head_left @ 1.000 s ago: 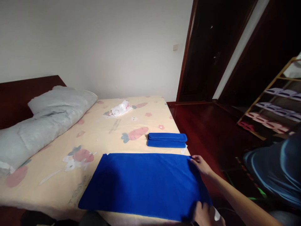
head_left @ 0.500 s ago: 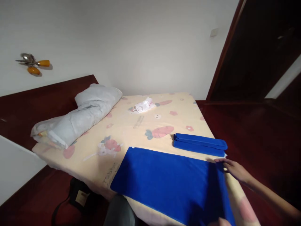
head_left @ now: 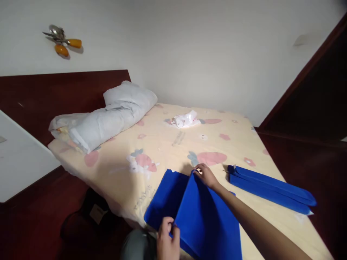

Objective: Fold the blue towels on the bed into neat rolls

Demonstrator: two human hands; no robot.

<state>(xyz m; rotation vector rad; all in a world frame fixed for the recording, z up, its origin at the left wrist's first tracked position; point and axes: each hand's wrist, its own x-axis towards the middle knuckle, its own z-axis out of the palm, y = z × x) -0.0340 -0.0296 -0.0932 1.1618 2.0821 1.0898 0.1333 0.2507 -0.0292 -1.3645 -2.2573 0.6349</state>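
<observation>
A flat blue cloth [head_left: 217, 224] lies at the bed's near edge, one side raised and folded over toward the left. My right hand [head_left: 207, 176] pinches the far corner of that raised edge, its forearm crossing over the cloth. At the near end of the same edge, my left hand [head_left: 168, 238] grips the fabric between thumb and fingers. To the right rests a second blue cloth [head_left: 271, 189], folded into a narrow strip, with a small white tip at its right end; neither hand touches it.
The bed [head_left: 162, 144] has a carrot-patterned sheet. A rolled grey quilt [head_left: 111, 119] lies by the dark headboard [head_left: 67, 92], and a crumpled white plastic bag [head_left: 185, 120] farther back. A black bag [head_left: 89, 213] is on the floor at left; my knee [head_left: 139, 245] is at the near edge.
Both hands have moved left, carrying the blue cloth's right edge up and over toward its left side. The view has shifted, so the bed and folded strip appear differently placed.
</observation>
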